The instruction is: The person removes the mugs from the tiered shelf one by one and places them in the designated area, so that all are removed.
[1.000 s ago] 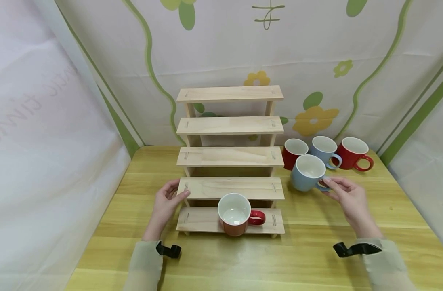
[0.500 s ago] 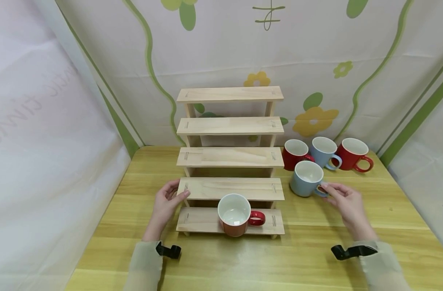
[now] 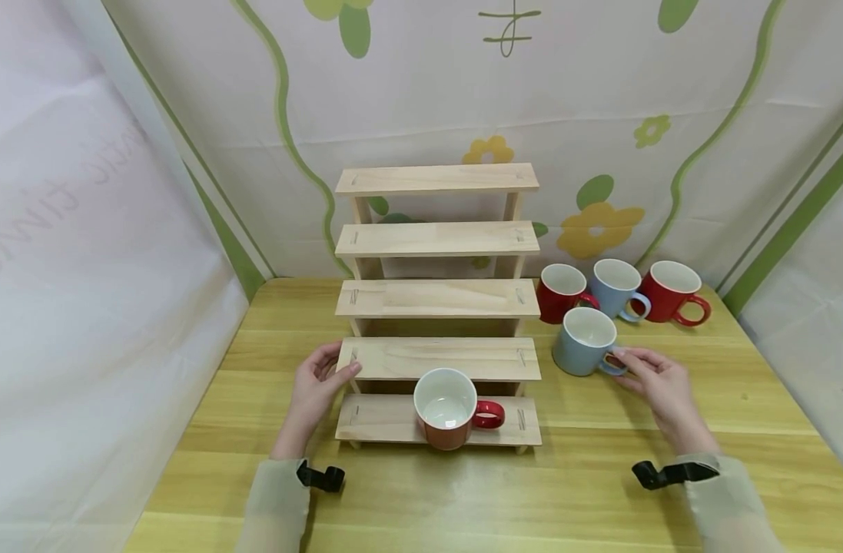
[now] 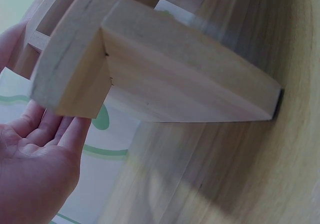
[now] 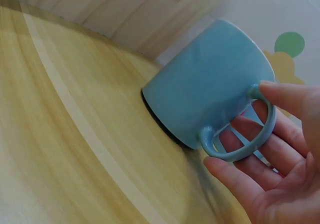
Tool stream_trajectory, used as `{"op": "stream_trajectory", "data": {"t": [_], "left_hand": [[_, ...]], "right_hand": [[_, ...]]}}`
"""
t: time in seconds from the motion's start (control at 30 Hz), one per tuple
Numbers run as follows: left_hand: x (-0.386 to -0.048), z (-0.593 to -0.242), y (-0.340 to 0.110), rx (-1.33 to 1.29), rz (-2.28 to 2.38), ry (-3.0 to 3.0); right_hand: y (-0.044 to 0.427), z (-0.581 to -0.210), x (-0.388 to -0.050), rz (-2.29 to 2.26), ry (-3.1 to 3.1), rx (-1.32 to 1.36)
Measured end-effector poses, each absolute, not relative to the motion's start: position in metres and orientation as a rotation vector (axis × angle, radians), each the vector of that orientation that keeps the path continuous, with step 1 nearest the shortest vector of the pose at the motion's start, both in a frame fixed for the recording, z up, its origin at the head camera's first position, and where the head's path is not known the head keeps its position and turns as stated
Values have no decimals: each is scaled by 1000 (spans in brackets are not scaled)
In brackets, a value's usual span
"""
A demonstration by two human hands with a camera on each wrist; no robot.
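My left hand (image 3: 317, 388) grips the left end of a stepped wooden shelf (image 3: 438, 359) at its second step from the bottom. The thumb lies on top of that board, and the left wrist view shows the other fingers at its underside (image 4: 82, 96). On the right, my right hand (image 3: 663, 392) pinches the handle (image 5: 262, 134) of a light blue mug (image 3: 580, 349). This mug stands upright on the table, its handle pointing right. A red mug (image 3: 445, 438) with a white inside sits on the lowest step, handle to the right.
Behind the held mug stand another red mug (image 3: 554, 303), a second light blue mug (image 3: 609, 296) and a further red mug (image 3: 659, 299) in a row. A printed cloth (image 3: 421, 100) hangs behind the wooden table (image 3: 573, 491).
The light blue mug has come down and slightly toward me onto the table, uncovering the handle of the red mug behind it. My left hand and the shelf have stayed still.
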State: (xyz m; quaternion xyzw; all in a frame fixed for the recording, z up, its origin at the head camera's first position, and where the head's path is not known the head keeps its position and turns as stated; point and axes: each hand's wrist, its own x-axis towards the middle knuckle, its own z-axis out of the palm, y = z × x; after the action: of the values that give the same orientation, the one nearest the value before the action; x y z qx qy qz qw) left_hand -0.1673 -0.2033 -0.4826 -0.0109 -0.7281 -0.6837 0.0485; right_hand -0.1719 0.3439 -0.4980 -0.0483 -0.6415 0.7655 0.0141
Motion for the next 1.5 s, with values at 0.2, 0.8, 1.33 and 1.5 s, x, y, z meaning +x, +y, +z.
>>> {"op": "stream_trajectory", "data": {"t": [0.2,0.8,1.33,1.5], "left_hand": [[-167,-483,-203,-39,-2082,-2216],[-167,-483,-202,-56,-2093,-2196],[-167,-482,-203,-41,-2082,-2217],[-167,-483,-203,-46,-2084,-2209]], "right_hand": [[348,-500,-172,2418,-1987,-125],[359,-490,-172,2403,-2008,-193],[346,-439,-180,2375,-1755,116],[336,-422,-177,2358,-1764,184]]}}
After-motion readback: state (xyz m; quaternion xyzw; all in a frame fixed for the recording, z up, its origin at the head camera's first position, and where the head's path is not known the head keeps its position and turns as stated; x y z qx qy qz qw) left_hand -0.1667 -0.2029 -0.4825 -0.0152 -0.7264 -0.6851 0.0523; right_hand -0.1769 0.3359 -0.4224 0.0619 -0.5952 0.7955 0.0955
